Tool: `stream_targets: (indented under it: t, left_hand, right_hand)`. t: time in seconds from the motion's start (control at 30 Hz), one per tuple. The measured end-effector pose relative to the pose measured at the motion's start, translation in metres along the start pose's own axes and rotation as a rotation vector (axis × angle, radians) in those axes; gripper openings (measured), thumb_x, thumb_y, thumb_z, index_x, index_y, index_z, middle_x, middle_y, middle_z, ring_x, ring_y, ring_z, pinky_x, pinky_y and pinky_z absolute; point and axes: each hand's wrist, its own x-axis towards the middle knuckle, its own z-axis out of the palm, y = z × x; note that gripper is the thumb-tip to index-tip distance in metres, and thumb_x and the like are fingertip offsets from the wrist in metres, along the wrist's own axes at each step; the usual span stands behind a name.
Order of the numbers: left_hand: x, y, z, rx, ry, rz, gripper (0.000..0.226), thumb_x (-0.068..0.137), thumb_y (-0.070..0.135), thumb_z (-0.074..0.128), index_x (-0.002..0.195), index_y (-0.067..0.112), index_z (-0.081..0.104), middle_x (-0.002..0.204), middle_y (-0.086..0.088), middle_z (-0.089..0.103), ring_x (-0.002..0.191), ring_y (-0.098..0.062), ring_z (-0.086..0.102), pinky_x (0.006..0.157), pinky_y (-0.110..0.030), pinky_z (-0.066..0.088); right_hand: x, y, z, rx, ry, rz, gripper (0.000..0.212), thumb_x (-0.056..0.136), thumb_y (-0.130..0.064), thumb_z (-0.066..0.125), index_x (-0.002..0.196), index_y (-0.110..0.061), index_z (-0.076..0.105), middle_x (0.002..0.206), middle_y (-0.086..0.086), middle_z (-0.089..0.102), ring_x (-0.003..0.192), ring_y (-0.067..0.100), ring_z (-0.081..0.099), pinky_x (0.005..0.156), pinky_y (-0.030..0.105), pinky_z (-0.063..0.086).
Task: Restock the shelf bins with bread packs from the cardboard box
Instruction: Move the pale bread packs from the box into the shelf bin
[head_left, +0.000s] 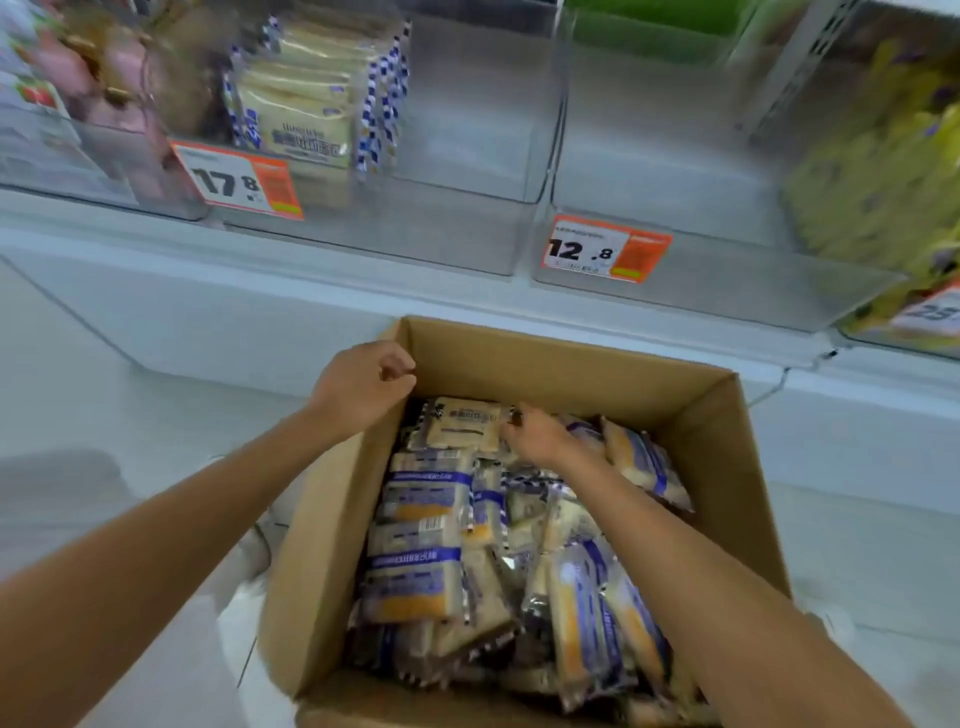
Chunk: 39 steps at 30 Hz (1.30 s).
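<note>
Colours on display
Cream and blue are being shown by bread packs (426, 519), brown by the cardboard box (332, 545).

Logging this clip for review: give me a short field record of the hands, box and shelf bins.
left hand: fingers curled at far-left corner of cardboard box; grip unclear
right hand: inside the box, pinching right edge of top bread pack
box contents: many bread packs, piled loosely
17.8 bin: some packs at its left side
12.8 bin: no packs visible
</note>
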Motion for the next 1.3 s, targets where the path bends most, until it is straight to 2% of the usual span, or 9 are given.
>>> stream_targets:
  t: [0.2,0.37,0.47,0.7,0.83,0.93,1.07,1.2,1.3]
  left_hand:
    - [0.000,-0.008,0.000,-0.071,0.010,0.009,0.011,0.088,0.023,0.067,0.095,0.032,0.067,0.087,0.020,0.065,0.073,0.005,0.053,0.068,-0.013,0.037]
    - [-0.004,-0.001,0.002,-0.031,0.009,0.007,0.013,0.089,0.024,0.065,0.098,0.034,0.066,0.091,0.020,0.066,0.077,0.005,0.053,0.071,-0.018,0.039]
    - [-0.011,0.003,-0.001,-0.017,-0.011,-0.009,0.016,0.089,0.024,0.063,0.100,0.035,0.065,0.093,0.019,0.066,0.084,0.003,0.055,0.076,-0.022,0.041]
    - [-0.027,0.029,0.009,-0.122,0.006,0.030,0.047,0.090,0.026,0.068,0.134,0.021,0.053,0.133,-0.002,0.057,0.112,-0.012,0.057,0.095,-0.025,0.042]
    - [-0.024,0.064,0.030,-0.636,-0.382,-0.260,0.074,0.082,0.038,0.073,0.145,0.014,0.043,0.137,-0.005,0.059,0.123,-0.024,0.058,0.108,-0.048,0.043]
    - [-0.024,0.073,0.049,-0.902,-0.561,-0.305,0.036,0.093,0.019,0.062,0.127,0.008,0.060,0.117,-0.012,0.071,0.109,-0.027,0.067,0.095,-0.043,0.054]
    - [-0.017,0.061,0.062,-0.918,-0.424,-0.374,0.030,0.091,0.017,0.065,0.121,0.012,0.062,0.112,-0.010,0.073,0.102,-0.025,0.071,0.085,-0.040,0.057]
    - [-0.013,0.045,0.067,-0.919,-0.399,-0.458,0.023,0.094,0.016,0.063,0.117,0.016,0.063,0.109,-0.011,0.074,0.086,-0.021,0.074,0.060,-0.032,0.059]
    - [-0.013,0.040,0.067,-0.942,-0.380,-0.456,0.024,0.097,0.014,0.058,0.120,0.017,0.062,0.111,-0.010,0.073,0.092,-0.022,0.073,0.060,-0.031,0.059]
  right_hand:
    - [0.036,-0.014,0.039,0.229,0.189,0.090,0.058,0.088,-0.024,0.067,0.134,-0.013,0.034,0.117,0.013,0.059,0.103,0.029,0.059,0.080,0.032,0.048]
    - [0.036,-0.028,0.036,0.547,0.032,0.287,0.038,0.075,-0.001,0.074,0.107,0.001,0.054,0.088,0.013,0.061,0.073,0.021,0.062,0.046,0.021,0.045]
    - [0.026,-0.032,0.029,0.682,-0.065,0.283,0.021,0.075,0.005,0.073,0.079,-0.005,0.054,0.067,0.010,0.054,0.058,0.019,0.053,0.055,0.027,0.046]
    - [-0.043,-0.009,-0.035,0.834,0.028,-0.017,0.030,0.087,0.009,0.051,0.104,-0.011,0.064,0.105,0.014,0.068,0.089,0.027,0.065,0.071,0.039,0.052]
    - [-0.083,0.013,-0.076,1.000,-0.120,-0.165,0.036,0.092,0.008,0.052,0.125,-0.007,0.058,0.118,0.012,0.068,0.109,0.027,0.066,0.091,0.037,0.055]
    - [-0.094,0.040,-0.090,0.885,-0.117,-0.181,0.030,0.093,-0.009,0.060,0.123,-0.012,0.062,0.115,0.006,0.071,0.107,0.021,0.067,0.092,0.033,0.054]
    - [-0.078,0.101,-0.084,0.361,0.176,-0.077,0.034,0.091,-0.020,0.063,0.125,-0.020,0.062,0.125,0.000,0.064,0.115,0.013,0.058,0.094,0.027,0.046]
    - [-0.053,0.139,-0.046,-0.135,0.139,0.044,0.069,0.082,-0.021,0.071,0.144,-0.019,0.042,0.141,0.008,0.049,0.133,0.027,0.043,0.105,0.040,0.042]
    - [-0.049,0.130,-0.042,-0.087,0.337,0.029,0.046,0.093,-0.014,0.054,0.138,-0.022,0.048,0.134,0.010,0.057,0.119,0.026,0.055,0.098,0.041,0.048]
